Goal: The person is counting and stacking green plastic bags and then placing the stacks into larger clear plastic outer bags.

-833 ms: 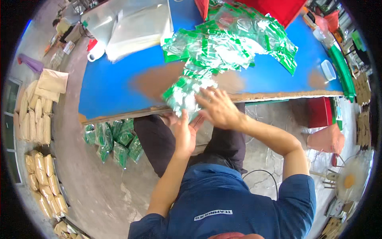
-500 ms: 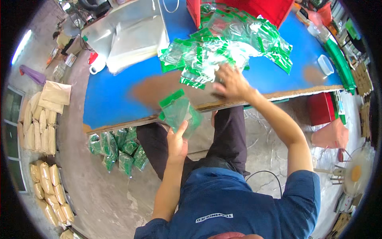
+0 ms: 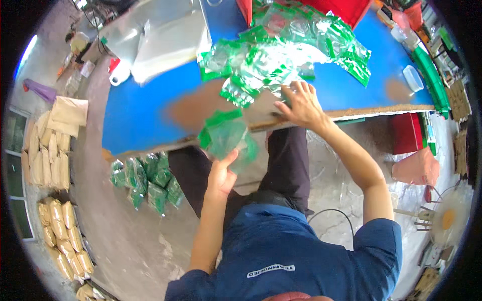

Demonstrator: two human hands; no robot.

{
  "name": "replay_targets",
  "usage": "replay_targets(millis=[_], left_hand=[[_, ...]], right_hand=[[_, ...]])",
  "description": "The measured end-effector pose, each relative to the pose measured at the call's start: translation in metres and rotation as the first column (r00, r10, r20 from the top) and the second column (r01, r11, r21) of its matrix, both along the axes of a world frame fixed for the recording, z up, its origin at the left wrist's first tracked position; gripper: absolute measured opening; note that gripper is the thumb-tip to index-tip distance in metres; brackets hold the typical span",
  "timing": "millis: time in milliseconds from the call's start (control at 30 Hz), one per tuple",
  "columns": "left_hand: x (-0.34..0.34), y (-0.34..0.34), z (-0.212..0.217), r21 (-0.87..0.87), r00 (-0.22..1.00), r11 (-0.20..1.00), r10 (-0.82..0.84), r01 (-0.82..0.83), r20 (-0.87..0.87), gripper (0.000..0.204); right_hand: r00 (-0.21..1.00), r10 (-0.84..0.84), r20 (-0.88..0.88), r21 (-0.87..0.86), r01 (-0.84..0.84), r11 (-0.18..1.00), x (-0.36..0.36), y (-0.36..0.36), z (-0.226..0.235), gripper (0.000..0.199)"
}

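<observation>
My left hand (image 3: 222,173) is closed on a few clear plastic packets with green ends (image 3: 224,131), the thumb pressed across them. They hang fanned out over my lap, just off the table's front edge. Toward the front of the table, my right hand (image 3: 304,106) rests with fingers apart and nothing visible in its grasp. Its fingertips reach the near edge of a heap of similar shiny packets (image 3: 286,57). Glare hides much of the heap's middle.
A blue table (image 3: 135,118) has a worn brown front edge. On it lie a stack of clear plastic sheets (image 3: 173,47), a white roll (image 3: 119,76), a red bin (image 3: 344,11) and a clear tray (image 3: 412,79). Filled green bags (image 3: 158,193) lie on the floor; a fan (image 3: 451,218) stands right.
My right hand has shifted slightly right, off the nearest packets, with its fingers now plainer to see. My left hand has moved a little left with its packets.
</observation>
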State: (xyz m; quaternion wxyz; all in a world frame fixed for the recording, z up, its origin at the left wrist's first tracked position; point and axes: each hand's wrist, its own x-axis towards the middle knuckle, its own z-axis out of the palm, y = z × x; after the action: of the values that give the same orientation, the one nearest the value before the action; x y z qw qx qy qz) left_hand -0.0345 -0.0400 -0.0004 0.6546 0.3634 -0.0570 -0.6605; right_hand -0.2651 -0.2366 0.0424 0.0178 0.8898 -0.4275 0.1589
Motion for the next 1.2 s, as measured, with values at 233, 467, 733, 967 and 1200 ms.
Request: replay_targets(millis=[233, 467, 733, 967, 1200], left_hand=[[-0.021, -0.019, 0.0, 0.052, 0.991, 0.998, 0.032, -0.025, -0.128, 0.042], [-0.014, -0.006, -0.025, 0.043, 0.95, 0.978, 0.19, -0.206, 0.247, 0.045], [0.011, 0.002, -0.013, -0.025, 0.95, 1.0, -0.009, 0.018, 0.313, 0.047], [0.007, 0.023, -0.005, 0.007, 0.999, 1.0, 0.031, -0.03, -0.022, 0.045], [-0.016, 0.001, -0.017, 0.016, 0.983, 0.985, 0.171, -0.171, -0.058, 0.042]], right_hand=[[0.794, 0.498, 0.349, 0.137, -0.569, 0.811, 0.047, 0.053, 0.0, 0.038], [0.939, 0.217, 0.268, -0.079, -0.203, 0.976, 0.044, 0.03, 0.017, 0.035], [0.776, 0.616, 0.136, 0.249, -0.629, 0.737, 0.046, 0.058, 0.008, 0.055], [0.939, 0.331, 0.094, 0.053, -0.336, 0.94, 0.024, 0.056, 0.0, 0.06], [0.775, 0.406, 0.484, 0.26, -0.57, 0.779, 0.069, 0.033, 0.001, 0.036]])
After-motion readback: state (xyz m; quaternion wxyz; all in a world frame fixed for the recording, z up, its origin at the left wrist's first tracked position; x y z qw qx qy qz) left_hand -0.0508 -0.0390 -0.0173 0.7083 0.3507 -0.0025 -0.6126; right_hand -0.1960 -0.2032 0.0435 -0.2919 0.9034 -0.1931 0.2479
